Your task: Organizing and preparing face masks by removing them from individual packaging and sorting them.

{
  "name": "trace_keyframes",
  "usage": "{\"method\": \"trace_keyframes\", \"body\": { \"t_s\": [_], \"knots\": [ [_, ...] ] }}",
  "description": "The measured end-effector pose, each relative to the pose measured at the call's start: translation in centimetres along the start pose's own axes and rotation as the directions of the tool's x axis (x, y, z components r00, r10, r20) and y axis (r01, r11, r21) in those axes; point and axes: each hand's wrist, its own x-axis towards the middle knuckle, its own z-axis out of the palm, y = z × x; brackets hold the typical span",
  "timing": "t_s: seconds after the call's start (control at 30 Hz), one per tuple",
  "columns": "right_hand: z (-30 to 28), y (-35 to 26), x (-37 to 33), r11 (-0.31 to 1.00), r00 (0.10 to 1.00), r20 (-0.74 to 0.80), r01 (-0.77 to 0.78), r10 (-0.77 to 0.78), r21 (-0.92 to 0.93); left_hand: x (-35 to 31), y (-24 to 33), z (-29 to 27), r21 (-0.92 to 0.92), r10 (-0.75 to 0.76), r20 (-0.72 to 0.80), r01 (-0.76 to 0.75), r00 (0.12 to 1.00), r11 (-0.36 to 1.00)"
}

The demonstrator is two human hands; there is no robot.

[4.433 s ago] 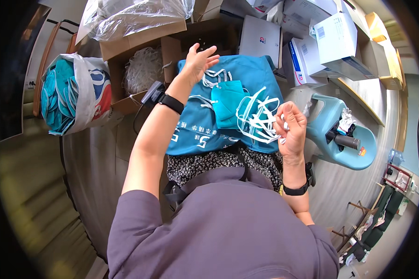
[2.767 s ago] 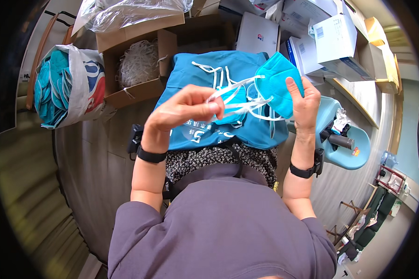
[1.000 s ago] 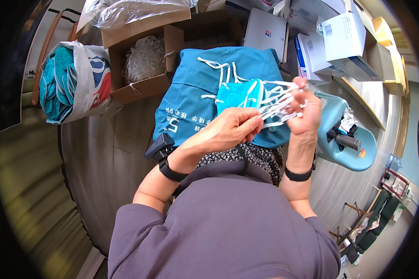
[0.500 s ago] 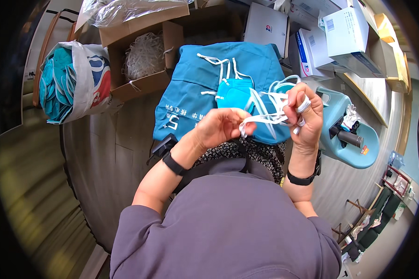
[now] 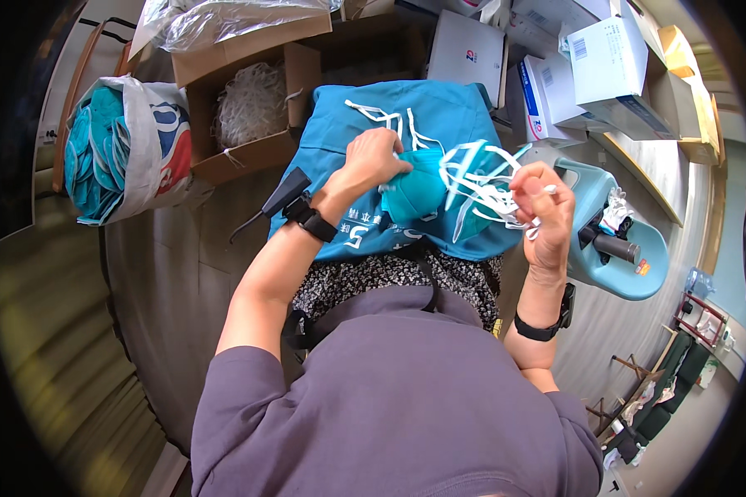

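Note:
A teal face mask (image 5: 412, 196) lies on the blue cloth (image 5: 331, 132) over my lap. My left hand (image 5: 375, 157) is closed at the mask's upper left edge, its fingertips pressed to it. White elastic straps (image 5: 482, 176) hang in a tangle between the mask and my right hand (image 5: 547, 205). The fingers of that hand are curled round several strap ends, with some white loops showing between them. Part of another teal mask (image 5: 472, 222) shows beneath the straps. More white straps (image 5: 410, 124) lie on the cloth just beyond my left hand.
A white bag (image 5: 156, 149) full of teal masks stands at the left. Next to it, an open cardboard box (image 5: 302, 83) holds a heap of white elastic strips (image 5: 253, 101). White cartons (image 5: 609, 62) are stacked at the far right, above a light blue plastic stool (image 5: 638, 277).
My left hand has let go of the straps, moved up and left, and closed on the mask's edge. My right hand has stayed near its place, still holding straps.

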Motion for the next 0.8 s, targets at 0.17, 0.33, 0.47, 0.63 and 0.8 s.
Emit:
{"method": "trace_keyframes", "body": {
  "t_s": [0.17, 0.33, 0.47, 0.63, 0.8],
  "knots": [
    [-0.9, 2.4, 0.0, 0.835, 0.961, -0.149, 0.120, -0.233, -0.537, -2.7, 0.5, -2.2, -0.352, -0.036, 0.032, 0.045, 0.999, 0.935],
    [-1.4, 1.1, 0.4, 0.812, 0.940, -0.069, 0.251, -0.335, -0.527, -6.2, 1.9, -7.7, -0.848, -0.034, 0.038, 0.050, 0.999, 0.527],
    [2.5, 0.4, 1.9, 0.733, 0.897, 0.241, 0.442, -0.371, -0.516, -6.7, 3.7, -8.5, -0.887, 0.077, 0.036, -0.003, 0.996, 0.461],
    [4.8, 0.8, 2.2, 0.880, 0.950, 0.046, 0.303, -0.308, -0.365, -6.1, 5.4, -6.4, -0.879, 0.107, -0.003, -0.053, 0.994, 0.474],
    [2.7, 2.0, 3.4, 0.959, 0.980, -0.028, 0.186, -0.197, -0.212, -6.2, 6.1, -5.3, -0.838, 0.085, -0.140, -0.163, 0.987, 0.521]
  ]
}}
